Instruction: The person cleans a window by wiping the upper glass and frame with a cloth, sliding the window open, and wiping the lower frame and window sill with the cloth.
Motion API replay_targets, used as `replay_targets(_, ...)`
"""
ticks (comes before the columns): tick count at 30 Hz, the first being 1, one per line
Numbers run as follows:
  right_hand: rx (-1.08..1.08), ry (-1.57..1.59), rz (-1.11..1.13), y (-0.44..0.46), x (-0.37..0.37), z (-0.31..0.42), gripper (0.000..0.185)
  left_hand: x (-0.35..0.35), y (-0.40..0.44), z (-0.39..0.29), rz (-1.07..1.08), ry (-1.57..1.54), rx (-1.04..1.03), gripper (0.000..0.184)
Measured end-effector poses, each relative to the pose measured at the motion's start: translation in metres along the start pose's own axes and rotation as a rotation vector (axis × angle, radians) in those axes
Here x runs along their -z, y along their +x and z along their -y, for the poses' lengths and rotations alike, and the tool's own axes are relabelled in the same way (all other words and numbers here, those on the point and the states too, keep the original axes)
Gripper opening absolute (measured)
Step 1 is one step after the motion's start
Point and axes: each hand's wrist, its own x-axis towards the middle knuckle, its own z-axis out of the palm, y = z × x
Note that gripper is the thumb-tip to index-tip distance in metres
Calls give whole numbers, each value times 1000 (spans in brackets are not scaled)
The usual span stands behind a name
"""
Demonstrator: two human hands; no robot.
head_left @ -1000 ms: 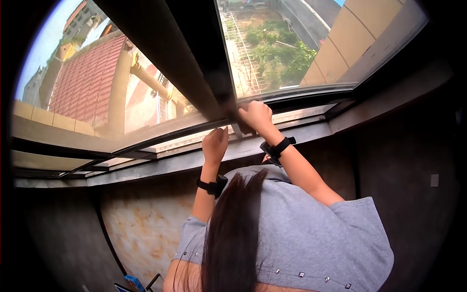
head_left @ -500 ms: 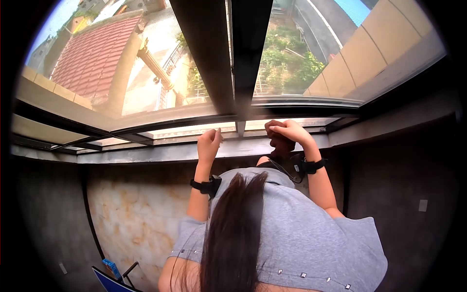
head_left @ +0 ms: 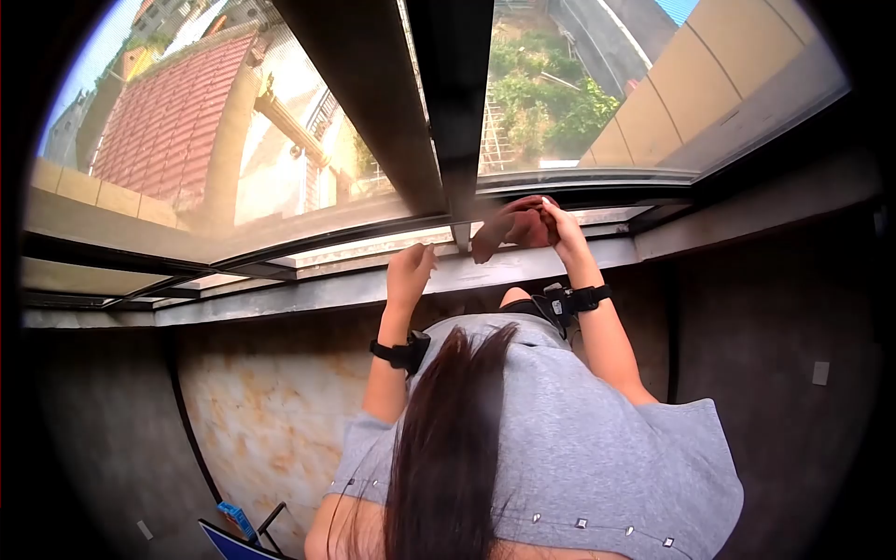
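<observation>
A dark reddish-brown cloth (head_left: pixel 511 233) hangs crumpled from my right hand (head_left: pixel 566 231), pinched between the thumb and fingers. It is in front of the lower window frame, over the sill; whether it touches the frame I cannot tell. My left hand (head_left: pixel 409 273) is beside the window sill (head_left: pixel 359 282), its fingers loosely bent and a little apart, with nothing seen in them. Both wrists wear black straps with small devices. The large window pane (head_left: pixel 551 112) with its dark upright frame (head_left: pixel 459 103) stands ahead of both hands.
A marbled wall panel (head_left: pixel 271 401) lies below the sill. At the lower left are a blue-faced board (head_left: pixel 233 541) and a small blue box (head_left: pixel 235 518). A dark wall (head_left: pixel 765 392) stands on the right. Outside are a red tiled roof (head_left: pixel 173 121) and plants.
My right hand has risen toward the window frame, and the bunched cloth now hangs out to the left. My left hand's fingers have loosened slightly. The view has shifted a little.
</observation>
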Motion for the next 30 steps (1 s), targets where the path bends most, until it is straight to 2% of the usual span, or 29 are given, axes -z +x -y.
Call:
replay_targets(1,46,10,-17,-7,7,12,23,-1,2,1,-1,-16,15,25)
replay_targets(3,172,158,-255,-35,5,41,21,-4,4,1,-16,-53,12,26)
replay_targets(5,311,155,-405,-31,39,52,26,-5,4,1,-35,-89,8,27)
replay_targets(6,312,60,-481,-30,56,58,30,-5,3,2,-17,-80,18,26)
replay_targets(9,313,-35,-425,-31,66,66,29,-5,3,4,29,-103,34,24)
replay_targets(11,299,-188,-385,-36,44,63,29,-7,3,12,60,-131,49,23)
replay_targets(12,309,-211,-294,-37,30,57,29,-10,2,17,77,-148,51,21)
replay_targets(14,220,-391,-274,-36,-5,44,29,-13,2,19,96,-160,59,19)
replay_targets(16,254,-508,-239,-44,-49,33,37,-18,3,13,134,-220,73,22)
replay_targets(17,215,-730,-232,-26,-44,13,40,-20,4,9,146,-215,73,22)
replay_targets(18,246,-741,-101,-32,-62,11,42,-22,5,5,189,-185,62,26)
replay_targets(20,257,-611,126,-29,-84,-9,40,-28,9,-1,288,-148,69,37)
replay_targets(21,239,-599,160,-32,-97,-9,37,-34,12,-1,303,-142,65,37)
replay_targets(24,202,-594,119,-18,-95,-19,35,-54,23,6,395,-148,-9,40)
replay_targets(26,218,-300,76,2,-71,-43,34,-60,29,-7,422,-106,-43,40)
replay_targets(27,170,-315,-68,-19,-74,-15,30,-64,32,-16,444,-68,-79,41)
replay_targets(28,130,-230,-103,-19,-59,-10,28,-71,36,-23,500,-75,-51,41)
replay_targets(30,107,-85,-196,-18,-34,1,25,-87,40,-37,533,-88,-166,45)
